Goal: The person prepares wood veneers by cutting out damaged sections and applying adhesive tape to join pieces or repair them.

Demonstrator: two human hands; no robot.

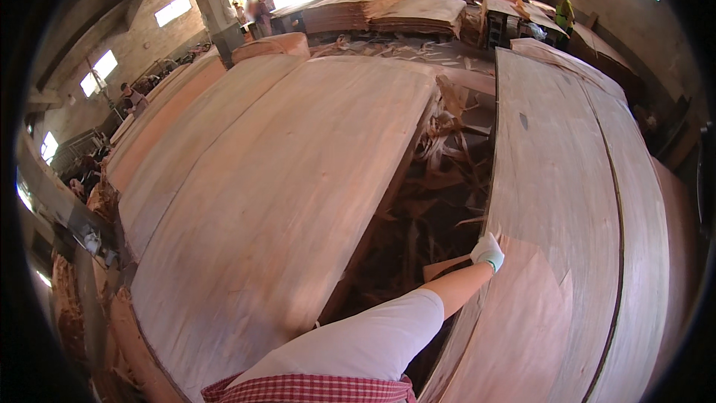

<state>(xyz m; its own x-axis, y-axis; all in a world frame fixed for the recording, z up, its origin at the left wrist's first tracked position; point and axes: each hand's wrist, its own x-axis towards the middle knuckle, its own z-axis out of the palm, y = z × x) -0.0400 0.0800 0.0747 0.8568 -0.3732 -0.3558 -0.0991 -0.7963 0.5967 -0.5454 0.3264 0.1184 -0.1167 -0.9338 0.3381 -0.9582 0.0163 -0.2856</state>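
Note:
My right hand (488, 251), in a white glove with a greenish cuff, reaches out over the left edge of the right-hand stack. Its fingers are closed at the corner of a pinkish wood veneer sheet (522, 306), which lies on top of the paler veneer stack (552, 172). The sheet has a torn, pointed edge on its right side. A narrow veneer strip (444, 266) juts out to the left beside the hand. My left hand does not show.
A wide veneer stack (283, 172) fills the left. Between the stacks is a dark gap with torn veneer scraps (447, 130). More veneer stacks (418, 13) stand at the back. A person in a yellow-green top (564, 13) is far right; others are at the back left.

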